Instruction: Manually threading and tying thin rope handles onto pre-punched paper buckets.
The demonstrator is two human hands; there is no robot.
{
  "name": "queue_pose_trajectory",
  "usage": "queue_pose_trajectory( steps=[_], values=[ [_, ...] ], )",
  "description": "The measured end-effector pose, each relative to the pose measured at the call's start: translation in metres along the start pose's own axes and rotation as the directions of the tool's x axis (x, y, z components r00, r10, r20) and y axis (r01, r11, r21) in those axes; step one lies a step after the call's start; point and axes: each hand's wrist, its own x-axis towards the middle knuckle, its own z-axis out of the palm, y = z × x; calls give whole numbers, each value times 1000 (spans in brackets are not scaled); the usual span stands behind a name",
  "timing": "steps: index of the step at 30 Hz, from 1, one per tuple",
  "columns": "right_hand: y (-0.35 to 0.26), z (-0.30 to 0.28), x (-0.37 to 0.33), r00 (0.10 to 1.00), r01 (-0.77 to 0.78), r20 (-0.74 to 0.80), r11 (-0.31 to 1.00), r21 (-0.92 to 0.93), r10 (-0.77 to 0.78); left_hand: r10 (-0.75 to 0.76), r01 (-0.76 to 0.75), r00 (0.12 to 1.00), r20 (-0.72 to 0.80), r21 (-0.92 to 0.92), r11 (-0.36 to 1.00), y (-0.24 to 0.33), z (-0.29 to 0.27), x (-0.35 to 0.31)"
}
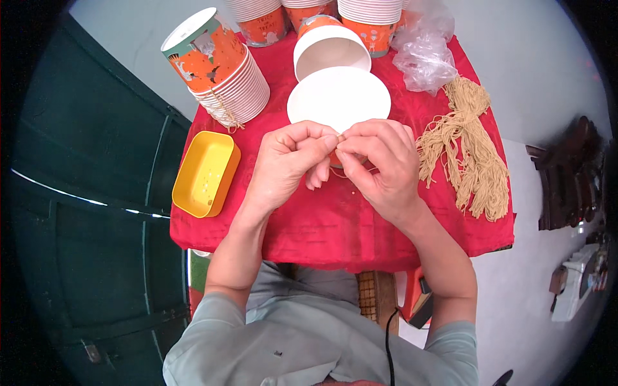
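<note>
My left hand [283,164] and my right hand [384,164] meet fingertip to fingertip near the middle of the table. Both are closed in a pinch on a thin tan cord [372,170], part of which shows below the fingers. What lies right between the fingertips is too small to make out. Just beyond and beneath the hands is a paper bucket with a white round face [339,96]; a bit of its orange side shows between my hands. Behind it another paper bucket [331,55] lies tipped, its white inside facing me.
A yellow plastic tray [223,183] with small pale bits stands left, before a stack of orange paper buckets [215,71] with cord at its side. More stacks [370,26] line the back. A tan cord bundle [473,154] and clear plastic bag [425,58] lie right on the red cloth [309,238].
</note>
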Motion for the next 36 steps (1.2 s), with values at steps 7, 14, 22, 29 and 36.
queue_pose_trajectory(
  steps=[7,14,22,29,36],
  values=[
    [5,3,-2,998,-53,-13,998,45,54,87,-81,996,-23,187,979,-7,-1,-2],
    [6,0,-3,987,-153,64,985,80,148,213,-217,976,53,370,903,-15,-4,0],
    [3,-3,1,982,-181,69,981,69,176,180,-173,984,3,288,942,-13,1,0],
    [9,3,-5,987,-155,59,986,61,152,178,-157,981,-78,219,963,-16,10,-1],
    [9,2,-3,994,-85,60,996,-25,86,221,-191,968,-121,217,957,-21,16,-3]
  ],
)
